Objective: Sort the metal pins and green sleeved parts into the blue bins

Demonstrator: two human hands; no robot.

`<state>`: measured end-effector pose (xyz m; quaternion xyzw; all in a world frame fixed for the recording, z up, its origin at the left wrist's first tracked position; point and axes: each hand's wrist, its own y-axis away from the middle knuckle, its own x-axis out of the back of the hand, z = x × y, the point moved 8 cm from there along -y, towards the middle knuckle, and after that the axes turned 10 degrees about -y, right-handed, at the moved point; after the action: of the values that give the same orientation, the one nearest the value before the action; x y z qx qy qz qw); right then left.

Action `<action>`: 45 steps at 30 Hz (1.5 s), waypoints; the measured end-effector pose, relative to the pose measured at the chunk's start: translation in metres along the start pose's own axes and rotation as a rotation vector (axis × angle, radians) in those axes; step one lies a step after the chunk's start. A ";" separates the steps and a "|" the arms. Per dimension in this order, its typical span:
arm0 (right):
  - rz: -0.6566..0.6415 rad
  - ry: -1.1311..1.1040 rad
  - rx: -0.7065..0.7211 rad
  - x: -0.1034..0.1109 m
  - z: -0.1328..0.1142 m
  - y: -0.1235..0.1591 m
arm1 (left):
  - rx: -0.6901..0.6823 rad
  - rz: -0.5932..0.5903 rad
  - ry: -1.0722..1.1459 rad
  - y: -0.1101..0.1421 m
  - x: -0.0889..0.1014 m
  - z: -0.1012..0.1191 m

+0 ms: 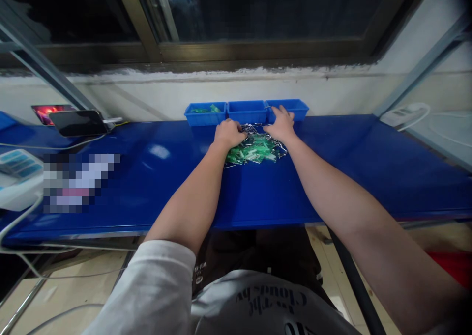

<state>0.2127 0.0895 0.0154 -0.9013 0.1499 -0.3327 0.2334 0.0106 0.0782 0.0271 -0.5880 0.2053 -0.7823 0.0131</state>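
A pile of green translucent plastic pieces (pixel 254 151) mixed with thin metal pins (pixel 250 127) lies on the blue table. My left hand (pixel 229 132) is at the pile's left side, fingers curled down onto it; its fingertips and anything in them are hidden. Above the pile's right side is my right hand (pixel 282 125), with thumb and fingers apart, in front of the right blue bin (pixel 298 110). A small metal pin (pixel 268 107) shows by its fingertips at the bin's edge; I cannot tell whether they touch it.
The middle blue bin (pixel 246 113) and the left blue bin (pixel 204 116), which holds green pieces, stand against the wall. On the left of the table (pixel 177 187) are a phone (pixel 77 123), a white device (pixel 20 178) and cables. A power strip (pixel 401 115) sits at the right.
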 end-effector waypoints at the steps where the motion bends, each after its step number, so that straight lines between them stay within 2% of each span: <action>1: -0.008 0.010 0.030 -0.002 -0.005 0.001 | -0.036 -0.005 0.004 0.000 -0.001 0.002; 5: -0.055 0.045 0.106 -0.008 -0.028 0.008 | -0.159 -0.017 0.032 0.002 -0.005 0.012; 9: -0.193 0.061 0.201 -0.022 -0.051 0.018 | -0.287 -0.035 0.048 0.004 -0.007 0.021; 13: -0.347 0.124 0.238 -0.037 -0.060 0.025 | -0.393 -0.046 0.032 0.005 -0.008 0.028; 16: -0.409 0.140 0.251 -0.041 -0.061 0.028 | -0.418 -0.041 0.030 0.004 -0.008 0.029; 21: -0.439 0.086 0.271 -0.039 -0.066 0.029 | -0.424 -0.029 0.043 0.003 -0.006 0.029; 31: -0.402 0.105 0.281 -0.036 -0.069 0.029 | -0.376 0.025 0.150 0.006 0.004 0.030; 35: -0.372 0.123 0.266 -0.033 -0.073 0.030 | -0.298 0.082 0.307 0.003 0.007 0.023; 39: -0.345 0.005 0.233 -0.027 -0.079 0.032 | -0.217 0.149 0.540 -0.005 0.004 0.011; 42: -0.340 -0.101 0.190 -0.026 -0.081 0.032 | -0.190 0.155 0.699 -0.012 -0.001 0.006; 45: -0.324 -0.101 0.150 -0.025 -0.078 0.030 | -0.185 0.157 0.804 -0.016 -0.003 0.003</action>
<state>0.1391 0.0494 0.0387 -0.9093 -0.0341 -0.3304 0.2505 0.0182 0.0925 0.0301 -0.2170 0.3077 -0.9244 -0.0615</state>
